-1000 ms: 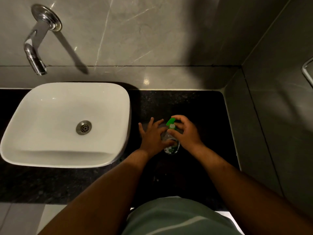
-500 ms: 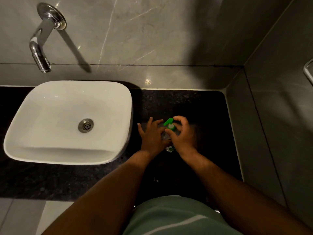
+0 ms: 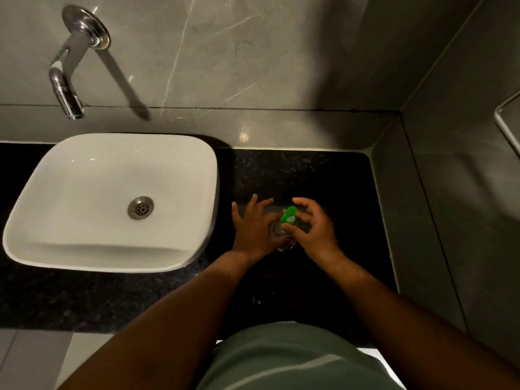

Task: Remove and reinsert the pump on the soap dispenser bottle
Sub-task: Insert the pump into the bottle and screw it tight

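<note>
Countertop (image 3: 309, 175); pump (image 3: 289, 214) between right-hand fingers (image 3: 302, 202)

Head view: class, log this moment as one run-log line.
left hand steadies clear soap bottle | right hand around green pump | pump seated

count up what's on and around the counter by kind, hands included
hands: 2, left hand and right hand
soap bottle with green pump: 1
sink basin: 1
wall tap: 1
total: 5
</note>
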Tool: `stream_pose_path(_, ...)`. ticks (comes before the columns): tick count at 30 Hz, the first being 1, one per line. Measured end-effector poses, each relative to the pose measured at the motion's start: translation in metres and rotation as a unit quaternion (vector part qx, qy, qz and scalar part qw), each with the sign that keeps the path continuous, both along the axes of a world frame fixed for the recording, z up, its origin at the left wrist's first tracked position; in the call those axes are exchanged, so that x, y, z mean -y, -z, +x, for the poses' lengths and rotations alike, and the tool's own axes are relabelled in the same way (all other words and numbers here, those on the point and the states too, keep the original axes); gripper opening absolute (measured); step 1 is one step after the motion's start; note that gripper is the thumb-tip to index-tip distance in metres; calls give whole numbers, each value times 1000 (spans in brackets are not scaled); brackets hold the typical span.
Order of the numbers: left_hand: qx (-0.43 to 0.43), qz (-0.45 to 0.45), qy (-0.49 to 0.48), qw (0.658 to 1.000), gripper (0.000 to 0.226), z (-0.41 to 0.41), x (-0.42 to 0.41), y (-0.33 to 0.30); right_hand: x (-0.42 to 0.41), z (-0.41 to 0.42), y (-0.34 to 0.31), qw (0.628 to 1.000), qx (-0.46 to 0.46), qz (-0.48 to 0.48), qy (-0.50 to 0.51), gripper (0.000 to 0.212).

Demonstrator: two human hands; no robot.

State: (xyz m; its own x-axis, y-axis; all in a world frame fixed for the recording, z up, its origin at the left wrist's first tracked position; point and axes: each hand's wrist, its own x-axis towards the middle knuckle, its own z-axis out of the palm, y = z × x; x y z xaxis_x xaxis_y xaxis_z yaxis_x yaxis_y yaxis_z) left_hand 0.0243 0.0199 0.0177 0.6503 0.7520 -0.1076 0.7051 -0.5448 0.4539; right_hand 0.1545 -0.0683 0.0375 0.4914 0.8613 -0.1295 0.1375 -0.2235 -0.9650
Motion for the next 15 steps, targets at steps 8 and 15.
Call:
stream_pose_path(8,10,5,2,1000,64,-12,9,10,12,-6,-5,999,2,-28,-32,64)
stream_pose_path(15,25,-1,-24,999,81,-17,20,17,32,-10,-18,994,75,-53,-64,47)
